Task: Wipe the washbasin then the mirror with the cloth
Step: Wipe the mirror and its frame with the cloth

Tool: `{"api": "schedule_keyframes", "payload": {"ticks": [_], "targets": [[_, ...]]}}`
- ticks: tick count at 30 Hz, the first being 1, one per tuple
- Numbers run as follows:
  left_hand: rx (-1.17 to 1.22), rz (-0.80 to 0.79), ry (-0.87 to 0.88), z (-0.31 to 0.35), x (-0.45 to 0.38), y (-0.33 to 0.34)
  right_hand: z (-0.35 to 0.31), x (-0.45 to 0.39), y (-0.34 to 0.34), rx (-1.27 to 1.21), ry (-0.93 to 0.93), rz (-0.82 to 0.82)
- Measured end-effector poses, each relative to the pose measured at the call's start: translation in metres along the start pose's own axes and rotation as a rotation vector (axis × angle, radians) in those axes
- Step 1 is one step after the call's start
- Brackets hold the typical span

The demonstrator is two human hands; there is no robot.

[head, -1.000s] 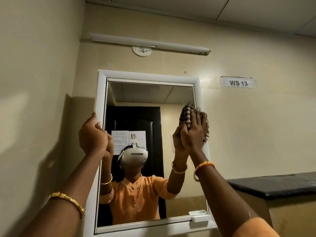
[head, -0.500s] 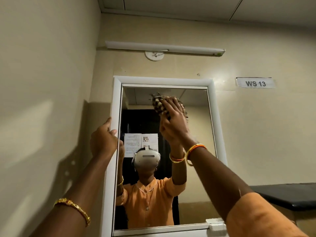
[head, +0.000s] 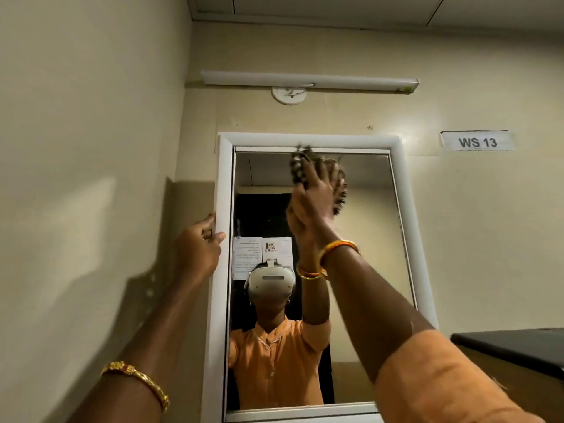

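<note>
Mirror (head: 360, 270): tall rectangle, long axis vertical, smooth glass in a rounded white frame. Cloth (head: 297, 166): bunched, dark with pale stripes, blurred, against the upper glass. Right hand (head: 317, 193) lies flat on it, fingers spread and pointing up. Left hand (head: 198, 248) curls round the frame's left edge.

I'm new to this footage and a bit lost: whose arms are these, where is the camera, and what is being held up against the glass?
There is no machine: the camera sits on a person's head, so the arms are that person's own. The right hand presses a patterned cloth against the upper part of the mirror. The left hand grips the mirror's white frame. The figure in orange is the reflection. A sign on the wall reads WS 13.
</note>
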State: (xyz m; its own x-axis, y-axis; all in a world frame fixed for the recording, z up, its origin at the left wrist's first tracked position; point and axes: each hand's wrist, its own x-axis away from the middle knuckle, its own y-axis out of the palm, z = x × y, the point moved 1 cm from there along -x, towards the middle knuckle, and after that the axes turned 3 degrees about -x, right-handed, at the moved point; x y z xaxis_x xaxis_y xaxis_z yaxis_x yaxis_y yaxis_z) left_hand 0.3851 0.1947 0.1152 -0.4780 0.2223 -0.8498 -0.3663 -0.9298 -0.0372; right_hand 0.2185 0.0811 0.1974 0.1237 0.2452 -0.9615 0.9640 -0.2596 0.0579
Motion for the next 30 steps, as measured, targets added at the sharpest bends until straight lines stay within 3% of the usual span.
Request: {"api": "schedule_keyframes", "payload": {"ticks": [6, 21, 27, 30], "targets": [[0.018, 0.012, -0.028, -0.001, 0.007, 0.0, -0.05, 0.005, 0.044, -0.028, -0.199, -0.232], [0.223, -0.085, -0.159, -0.012, 0.015, -0.006, -0.006, 0.1, 0.038, 0.114, -0.511, -0.378], [0.179, -0.084, -0.134, -0.01, 0.017, -0.006, -0.024, 0.065, 0.042, 0.068, -0.393, -0.36], [0.153, -0.058, -0.113, -0.011, 0.02, -0.003, -0.025, 0.09, 0.042, 0.055, -0.352, -0.368]]}}
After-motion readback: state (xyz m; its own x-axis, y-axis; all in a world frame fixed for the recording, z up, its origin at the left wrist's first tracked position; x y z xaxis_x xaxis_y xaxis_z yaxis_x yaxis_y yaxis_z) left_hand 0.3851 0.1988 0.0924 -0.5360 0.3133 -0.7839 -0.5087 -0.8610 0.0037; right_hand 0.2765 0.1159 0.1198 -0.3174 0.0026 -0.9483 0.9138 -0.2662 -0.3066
